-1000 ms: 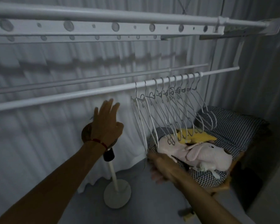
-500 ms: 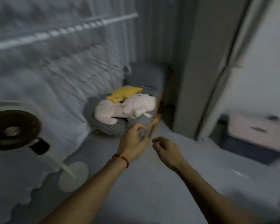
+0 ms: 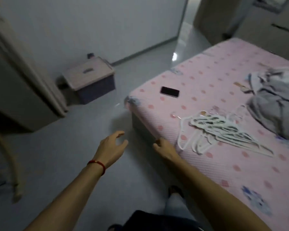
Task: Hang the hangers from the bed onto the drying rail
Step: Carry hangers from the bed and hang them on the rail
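Hangers (image 3: 222, 130) lay in a loose white heap on the bed (image 3: 198, 77), near its front edge and just beyond the right hand. Going from largest to smallest: the bed carried a pink dotted cover; a crumpled grey garment (image 3: 277, 104) sat to the right of the heap; a lidded storage box (image 3: 90, 80) stood on the floor well apart to the left; a dark phone (image 3: 170, 91) lay flat on the cover towards the far corner.

The left hand (image 3: 111, 147) hovered over the floor with its fingers spread and slightly curled, holding nothing. The right hand (image 3: 165, 147) was at the mattress edge, fingers loosely curled and empty, close to the nearest hanger but apparently not touching it.

The step in hand looked like reaching for more hangers. To do it well, the right hand should probably gather several by their hooks together, since the frames overlapped and would likely snag if 1 were pulled from the middle. Lifting the bunch upward instead of dragging it would keep the cover from bunching. The left hand could steady the frames while the hooks were lined up.

No brand, label or writing could be read; the blue prints on the cover were too blurred to make out.
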Tool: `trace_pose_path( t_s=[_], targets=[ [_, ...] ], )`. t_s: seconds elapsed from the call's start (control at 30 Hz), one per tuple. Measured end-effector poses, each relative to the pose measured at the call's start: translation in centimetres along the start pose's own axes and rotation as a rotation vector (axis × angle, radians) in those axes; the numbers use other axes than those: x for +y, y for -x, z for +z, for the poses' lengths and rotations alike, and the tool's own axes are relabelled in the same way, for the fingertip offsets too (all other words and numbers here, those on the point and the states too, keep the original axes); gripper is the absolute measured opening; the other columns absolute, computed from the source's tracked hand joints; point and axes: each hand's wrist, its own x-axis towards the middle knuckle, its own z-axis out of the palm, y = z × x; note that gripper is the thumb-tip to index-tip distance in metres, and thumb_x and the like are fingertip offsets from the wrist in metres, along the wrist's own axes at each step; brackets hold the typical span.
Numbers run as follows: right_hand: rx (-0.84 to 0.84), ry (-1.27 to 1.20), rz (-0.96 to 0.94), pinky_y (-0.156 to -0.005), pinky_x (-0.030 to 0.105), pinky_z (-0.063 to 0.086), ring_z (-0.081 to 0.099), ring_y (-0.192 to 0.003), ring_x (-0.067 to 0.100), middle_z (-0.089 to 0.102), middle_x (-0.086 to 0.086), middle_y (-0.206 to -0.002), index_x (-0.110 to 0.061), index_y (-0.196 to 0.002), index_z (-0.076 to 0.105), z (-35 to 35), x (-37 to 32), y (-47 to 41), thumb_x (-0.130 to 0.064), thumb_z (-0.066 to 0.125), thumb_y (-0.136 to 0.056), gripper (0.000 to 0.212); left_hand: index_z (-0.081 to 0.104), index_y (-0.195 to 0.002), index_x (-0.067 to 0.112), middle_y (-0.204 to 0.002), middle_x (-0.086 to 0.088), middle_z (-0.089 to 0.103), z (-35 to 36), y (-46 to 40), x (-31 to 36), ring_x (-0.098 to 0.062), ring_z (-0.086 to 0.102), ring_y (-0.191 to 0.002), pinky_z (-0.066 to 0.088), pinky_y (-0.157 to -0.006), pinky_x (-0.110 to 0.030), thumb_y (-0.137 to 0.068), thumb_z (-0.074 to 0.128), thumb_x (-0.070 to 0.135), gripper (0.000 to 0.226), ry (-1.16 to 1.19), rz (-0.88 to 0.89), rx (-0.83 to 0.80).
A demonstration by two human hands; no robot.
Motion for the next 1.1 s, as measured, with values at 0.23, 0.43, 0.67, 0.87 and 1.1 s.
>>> trace_pose_path(
  t_s=[0.23,0.43,0.67,0.87,1.1],
  targets=[
    [0.212,-0.313,0.511,-0.061,0.033,0.030,0.048,-0.067,0.028,0.048,0.003,-0.070,-0.020,-0.074,0.045,-9.4,25.5,-0.4,-0.041,0.048,-0.090,0.026,0.057,-0.134,0.019,-0.143,0.000,0.053,18.5,-6.7,16.5,-0.017,0.046,-0.132,0.031,-0.106,-0.023,-0.090,0.064,0.026,0.045,-0.124,0.207,-0.288],
    [0.182,-0.468,0.647,-0.059,0.031,0.026,0.032,-0.054,0.022,0.031,0.002,-0.061,-0.017,-0.067,0.035,-15.1,37.6,-3.8,-0.033,0.053,-0.097,0.038,0.051,-0.139,0.020,-0.145,-0.002,0.049,32.5,-10.8,24.9,-0.020,0.045,-0.133,0.033,-0.109,-0.032,-0.090,0.061,0.027,0.050,-0.229,0.202,-0.485],
    [0.308,-0.725,0.942,-0.097,0.048,0.044,0.045,-0.129,0.042,0.039,0.025,-0.146,0.004,-0.148,0.026,-19.4,46.3,-14.7,-0.051,0.066,-0.087,0.091,0.050,-0.140,0.020,-0.146,0.000,0.048,42.3,-16.4,28.3,-0.017,0.043,-0.134,0.031,-0.109,-0.028,-0.086,0.064,0.029,0.056,-0.356,0.184,-0.510],
    [0.453,-0.722,1.223,-0.110,0.056,0.030,0.026,-0.137,0.046,0.022,0.031,-0.153,0.011,-0.151,-0.007,-22.3,48.2,-25.3,-0.079,0.068,-0.061,0.148,0.050,-0.140,0.019,-0.145,-0.001,0.049,46.0,-19.9,27.4,-0.016,0.044,-0.132,0.026,-0.099,-0.018,-0.087,0.063,0.024,0.055,-0.392,0.171,-0.489],
    [0.619,-0.754,1.338,-0.101,0.047,0.040,0.040,-0.121,0.037,0.030,0.025,-0.143,0.012,-0.151,-0.006,-20.8,49.6,-25.9,-0.065,0.076,-0.060,0.145,0.048,-0.141,0.021,-0.145,0.002,0.048,46.3,-20.9,25.5,-0.013,0.043,-0.131,0.029,-0.100,-0.021,-0.088,0.062,0.027,0.056,-0.453,0.107,-0.499]
  ],
)
